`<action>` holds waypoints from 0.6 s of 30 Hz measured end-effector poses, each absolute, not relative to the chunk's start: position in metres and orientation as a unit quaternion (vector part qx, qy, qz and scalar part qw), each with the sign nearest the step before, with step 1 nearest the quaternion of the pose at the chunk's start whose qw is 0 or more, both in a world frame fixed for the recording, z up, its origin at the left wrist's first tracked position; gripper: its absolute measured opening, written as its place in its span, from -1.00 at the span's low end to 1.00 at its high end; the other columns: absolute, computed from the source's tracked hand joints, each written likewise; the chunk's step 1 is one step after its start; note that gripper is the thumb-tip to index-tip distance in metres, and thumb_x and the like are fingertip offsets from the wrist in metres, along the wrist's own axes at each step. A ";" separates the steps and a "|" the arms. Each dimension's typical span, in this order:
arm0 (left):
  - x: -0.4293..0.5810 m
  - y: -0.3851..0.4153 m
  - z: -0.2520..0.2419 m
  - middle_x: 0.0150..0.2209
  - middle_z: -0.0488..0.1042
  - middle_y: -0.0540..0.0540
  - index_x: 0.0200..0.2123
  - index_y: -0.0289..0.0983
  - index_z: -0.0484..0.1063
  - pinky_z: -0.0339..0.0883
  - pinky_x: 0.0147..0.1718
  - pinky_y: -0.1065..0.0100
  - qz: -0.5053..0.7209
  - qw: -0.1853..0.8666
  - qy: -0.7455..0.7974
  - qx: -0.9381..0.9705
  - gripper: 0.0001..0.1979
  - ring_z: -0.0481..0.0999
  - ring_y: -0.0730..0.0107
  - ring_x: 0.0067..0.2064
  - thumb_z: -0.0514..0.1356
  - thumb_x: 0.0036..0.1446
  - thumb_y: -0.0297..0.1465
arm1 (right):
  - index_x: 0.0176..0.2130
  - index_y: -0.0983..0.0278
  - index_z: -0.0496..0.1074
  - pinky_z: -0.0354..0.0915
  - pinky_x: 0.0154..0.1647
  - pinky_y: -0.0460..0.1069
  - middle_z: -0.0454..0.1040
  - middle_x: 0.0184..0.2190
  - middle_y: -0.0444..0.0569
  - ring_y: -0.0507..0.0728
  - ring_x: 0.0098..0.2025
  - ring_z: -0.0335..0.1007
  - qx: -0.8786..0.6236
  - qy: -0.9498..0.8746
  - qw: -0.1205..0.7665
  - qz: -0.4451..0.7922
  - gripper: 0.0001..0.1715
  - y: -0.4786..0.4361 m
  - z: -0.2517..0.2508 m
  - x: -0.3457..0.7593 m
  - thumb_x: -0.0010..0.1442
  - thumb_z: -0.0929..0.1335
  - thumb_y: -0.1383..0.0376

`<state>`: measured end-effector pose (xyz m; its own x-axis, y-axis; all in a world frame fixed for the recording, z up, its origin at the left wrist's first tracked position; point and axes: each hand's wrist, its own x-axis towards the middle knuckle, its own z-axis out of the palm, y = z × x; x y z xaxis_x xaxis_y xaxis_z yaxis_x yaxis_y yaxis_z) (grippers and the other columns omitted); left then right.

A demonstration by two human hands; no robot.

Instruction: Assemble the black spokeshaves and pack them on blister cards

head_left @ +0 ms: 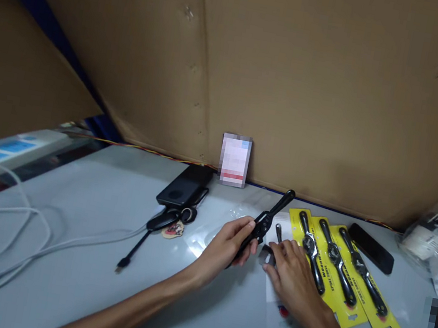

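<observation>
My left hand (233, 240) is closed around a black spokeshave (263, 223), which is tilted with one handle pointing up and away to the right. Just to the right, my right hand (291, 270) pinches a small flat grey piece (268, 256), perhaps metal; its exact kind is unclear. Under and beside the right hand lies a pale sheet or package (272, 309), and a small dark handle (278, 232) shows past the fingers. Several yellow cards (348, 317) overlap right of that hand, with black spokeshaves (334, 255) on them.
A black phone (371, 248) and a clear plastic bag (426, 240) are at the right. At the back stands a blurred upright screen or card (234, 160). A black box (184, 185), a short cable (144, 241) and white cords (47, 247) lie left.
</observation>
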<state>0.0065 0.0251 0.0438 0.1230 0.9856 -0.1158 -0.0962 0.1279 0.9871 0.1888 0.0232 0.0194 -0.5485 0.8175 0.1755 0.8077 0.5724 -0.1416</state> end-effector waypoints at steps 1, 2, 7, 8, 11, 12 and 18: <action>0.007 0.026 0.043 -0.61 0.36 0.09 -0.43 -0.22 0.23 -0.02 -0.73 0.52 0.462 0.585 0.475 0.468 -0.57 0.20 0.58 -0.70 0.12 0.18 0.03 | 0.09 0.29 0.39 0.30 0.04 0.22 0.48 -0.07 0.18 0.35 0.01 0.36 -0.454 -0.885 0.107 -0.001 -0.63 0.023 0.019 0.189 0.30 0.35 0.29; 0.006 0.026 0.042 -0.61 0.37 0.09 -0.42 -0.22 0.23 -0.02 -0.74 0.52 0.462 0.587 0.475 0.465 -0.57 0.20 0.58 -0.70 0.12 0.18 0.03 | 0.11 0.30 0.38 0.29 0.05 0.22 0.49 -0.08 0.19 0.35 0.01 0.37 -0.447 -0.889 0.103 -0.021 -0.62 0.023 0.018 0.189 0.32 0.33 0.31; 0.003 0.029 0.040 -0.56 0.43 0.05 -0.38 -0.23 0.24 0.00 -0.74 0.53 0.456 0.614 0.478 0.432 -0.58 0.21 0.59 -0.69 0.14 0.16 0.03 | 0.08 0.30 0.40 0.32 -0.06 0.09 0.54 -0.20 0.13 0.23 -0.12 0.44 -0.464 -0.872 0.153 0.022 -0.62 0.035 0.018 0.196 0.38 0.16 0.46; 0.002 0.030 0.040 -0.55 0.43 0.04 -0.38 -0.24 0.25 -0.01 -0.74 0.54 0.448 0.622 0.477 0.430 -0.58 0.20 0.60 -0.69 0.16 0.15 0.02 | 0.01 0.29 0.43 0.32 -0.10 0.06 0.54 -0.23 0.09 0.20 -0.15 0.45 -0.471 -0.862 0.179 0.053 -0.64 0.038 0.018 0.198 0.39 0.15 0.44; -0.001 0.032 0.040 -0.54 0.43 0.04 -0.38 -0.26 0.28 -0.03 -0.75 0.54 0.415 0.644 0.470 0.438 -0.59 0.18 0.62 -0.69 0.22 0.11 -0.02 | -0.24 0.25 0.46 0.27 -0.18 0.01 0.51 -0.32 0.01 0.15 -0.25 0.43 -0.488 -0.828 0.253 0.111 -0.64 0.047 0.018 0.204 0.43 0.14 0.34; -0.002 0.032 0.040 -0.54 0.43 0.04 -0.37 -0.26 0.30 -0.04 -0.76 0.54 0.401 0.651 0.466 0.446 -0.60 0.18 0.62 -0.69 0.23 0.10 -0.03 | -0.30 0.25 0.44 0.25 -0.19 0.01 0.50 -0.33 0.01 0.15 -0.26 0.41 -0.495 -0.817 0.274 0.114 -0.62 0.049 0.019 0.205 0.43 0.13 0.32; -0.007 0.034 0.045 -0.56 0.41 0.04 -0.45 -0.25 0.26 -0.02 -0.75 0.54 0.359 0.628 0.444 0.529 -0.55 0.21 0.61 -0.68 0.19 0.16 0.02 | -0.45 0.21 0.35 0.13 -0.45 -0.03 0.35 -0.58 -0.13 0.07 -0.51 0.24 -0.541 -0.649 0.473 0.252 -0.56 0.059 0.040 0.223 0.36 0.23 0.04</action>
